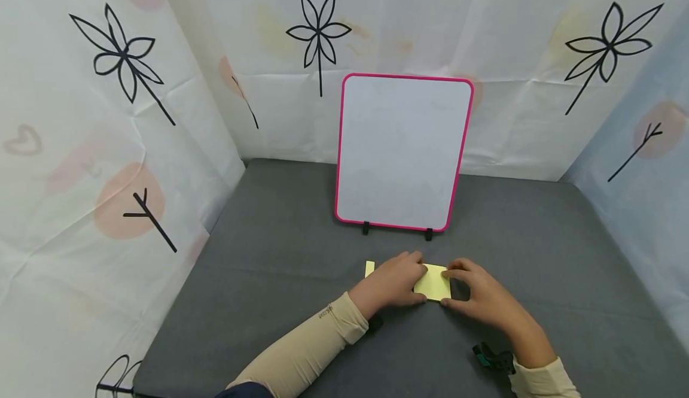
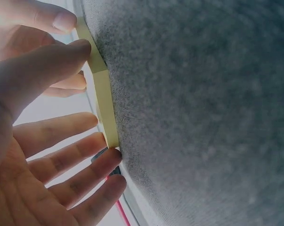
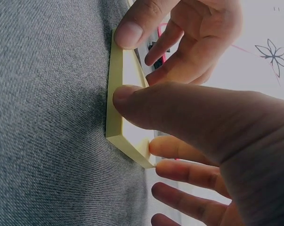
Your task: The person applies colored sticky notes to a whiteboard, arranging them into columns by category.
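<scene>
A pad of yellow sticky notes [image 1: 433, 283] lies flat on the grey cloth, between both hands. From its left side my left hand [image 1: 394, 279] holds it, with the thumb at the near edge and fingertips by the far corner. My right hand [image 1: 481, 295] pinches the right side, thumb at the near corner and fingers at the far one. The left wrist view shows the pad's thick side [image 2: 104, 101] close against the cloth. Both thumbs meet the near edge of the pad [image 3: 114, 89] in the right wrist view.
A whiteboard [image 1: 404, 152] with a pink frame stands on black feet behind the hands. Left of the left hand, a yellow strip [image 1: 369, 268] shows, partly hidden. Patterned white curtains [image 1: 258, 45] enclose the grey table [image 1: 258, 302] at the back and sides.
</scene>
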`<state>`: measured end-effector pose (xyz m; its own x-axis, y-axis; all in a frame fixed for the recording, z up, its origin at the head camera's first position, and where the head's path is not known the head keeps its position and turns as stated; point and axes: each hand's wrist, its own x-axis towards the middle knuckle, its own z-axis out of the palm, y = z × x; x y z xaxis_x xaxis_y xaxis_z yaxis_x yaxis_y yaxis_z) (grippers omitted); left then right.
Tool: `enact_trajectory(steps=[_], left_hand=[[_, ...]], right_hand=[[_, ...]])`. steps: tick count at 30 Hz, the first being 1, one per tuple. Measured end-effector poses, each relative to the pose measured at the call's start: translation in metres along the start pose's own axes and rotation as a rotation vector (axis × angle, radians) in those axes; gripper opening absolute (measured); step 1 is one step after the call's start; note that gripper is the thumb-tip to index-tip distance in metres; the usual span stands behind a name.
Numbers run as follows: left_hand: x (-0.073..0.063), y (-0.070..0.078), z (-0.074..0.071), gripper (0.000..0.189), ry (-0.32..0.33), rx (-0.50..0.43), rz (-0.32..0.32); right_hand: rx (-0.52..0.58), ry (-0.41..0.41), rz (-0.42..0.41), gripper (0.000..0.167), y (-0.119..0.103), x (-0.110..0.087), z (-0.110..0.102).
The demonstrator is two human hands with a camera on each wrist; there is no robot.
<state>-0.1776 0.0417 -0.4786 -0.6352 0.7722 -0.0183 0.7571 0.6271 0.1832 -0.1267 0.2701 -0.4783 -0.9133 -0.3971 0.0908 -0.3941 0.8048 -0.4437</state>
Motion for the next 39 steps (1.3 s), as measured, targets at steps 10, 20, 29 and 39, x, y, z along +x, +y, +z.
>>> enact_trajectory(steps=[10, 20, 29, 39], left_hand=[[0.002, -0.001, -0.002, 0.031, -0.010, -0.017, 0.009], [0.001, 0.000, -0.006, 0.018, -0.025, -0.088, 0.021], [0.001, -0.003, -0.006, 0.015, -0.028, -0.084, 0.027], [-0.002, -0.002, -0.006, 0.028, -0.017, -0.126, 0.031]], right_hand=[[0.005, -0.005, 0.012, 0.050, -0.002, 0.001, -0.001], [0.010, -0.002, -0.009, 0.043, -0.005, 0.001, 0.001], [0.019, -0.026, -0.097, 0.011, -0.011, 0.003, -0.002], [-0.002, 0.035, -0.152, 0.021, -0.009, 0.003, 0.001]])
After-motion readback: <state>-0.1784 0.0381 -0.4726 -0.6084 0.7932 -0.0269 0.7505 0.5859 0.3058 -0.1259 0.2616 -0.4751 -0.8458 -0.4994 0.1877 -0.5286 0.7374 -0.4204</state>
